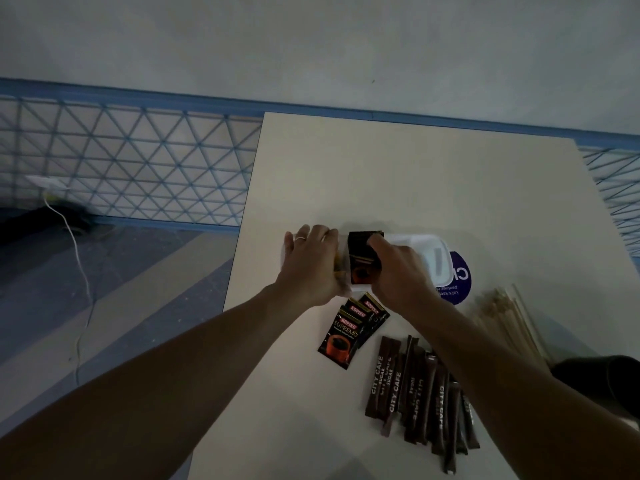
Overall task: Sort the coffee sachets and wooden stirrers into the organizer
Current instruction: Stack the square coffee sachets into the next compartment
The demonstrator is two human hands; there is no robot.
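A white plastic organizer [434, 259] lies on the beige table. My right hand [398, 271] grips a stack of black Kopiko sachets [362, 258] standing upright in the organizer's middle part. My left hand [311, 265] rests over the organizer's left end, fingers curled around its edge; what lies under it is hidden. Three more Kopiko sachets [349, 332] lie fanned out just in front of the organizer. Several brown City Cafe sugar sticks [420, 396] lie in a pile nearer to me. Wooden stirrers [509, 323] lie in a loose bundle at the right.
A round purple sticker or card [462, 278] lies under the organizer's right end. A dark object [602, 379] sits at the table's right edge. The table's left edge [242, 237] drops to a floor with a white cable [78, 251].
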